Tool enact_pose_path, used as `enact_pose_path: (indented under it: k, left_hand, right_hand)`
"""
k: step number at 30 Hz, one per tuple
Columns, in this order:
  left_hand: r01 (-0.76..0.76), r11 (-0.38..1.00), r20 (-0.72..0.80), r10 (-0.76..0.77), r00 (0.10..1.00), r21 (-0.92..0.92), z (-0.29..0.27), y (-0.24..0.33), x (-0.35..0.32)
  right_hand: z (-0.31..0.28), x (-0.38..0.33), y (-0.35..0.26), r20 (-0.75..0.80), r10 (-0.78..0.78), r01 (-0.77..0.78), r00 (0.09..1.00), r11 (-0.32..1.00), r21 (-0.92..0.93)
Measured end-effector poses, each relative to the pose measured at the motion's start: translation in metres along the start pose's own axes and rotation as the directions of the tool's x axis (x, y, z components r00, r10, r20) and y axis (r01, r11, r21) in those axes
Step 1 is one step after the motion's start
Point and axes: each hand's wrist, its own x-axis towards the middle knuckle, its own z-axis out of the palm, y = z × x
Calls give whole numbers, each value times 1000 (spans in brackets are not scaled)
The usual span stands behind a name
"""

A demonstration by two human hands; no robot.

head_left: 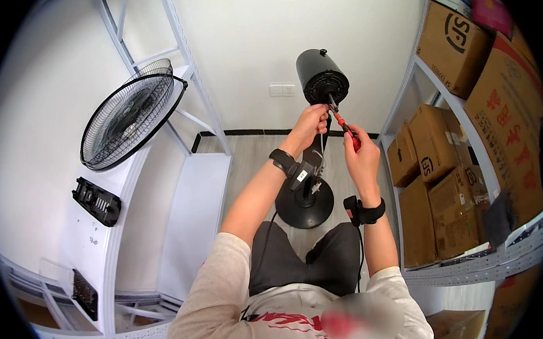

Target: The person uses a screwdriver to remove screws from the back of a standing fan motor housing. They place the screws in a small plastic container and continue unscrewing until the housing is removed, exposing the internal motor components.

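A black fan motor housing (317,67) sits on top of a stand with a round black base (291,214) on the floor ahead of me. My right hand (363,156) is closed round the red handles of a pair of pliers (343,124). Their metal jaws reach up to the shaft at the front of the motor. Beside the jaws, my left hand (311,124) has its fingers pinched together just under the motor; what they hold is too small to tell. Thin wires (319,158) hang along the stand below that hand.
Wire fan grilles (130,115) lie on the white shelf to my left, with a black plastic part (97,201), small metal pieces (93,240) and another dark part (85,294). Cardboard boxes (437,141) fill the rack on my right. A wall socket (282,90) is behind the fan.
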Motion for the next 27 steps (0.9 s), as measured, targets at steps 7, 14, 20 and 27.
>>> enact_pose_path:
  k: [7, 14, 20, 27]
  left_hand:
    - [-102, 989, -41, 98, 994, -104, 5, -23, -5]
    - [-168, 985, -49, 166, 985, -47, 15, -17, -15]
    - [-151, 987, -68, 147, 987, -48, 14, -9, -3]
    - [-138, 987, -35, 135, 990, -87, -4, -10, 14]
  right_hand:
    - [18, -22, 20, -59, -71, 71, 996, 997, -14]
    - [13, -27, 10, -117, -208, 210, 971, 978, 0]
    - [21, -16, 12, -119, -218, 216, 969, 976, -31]
    - [31, -7, 10, -116, -148, 143, 982, 988, -48]
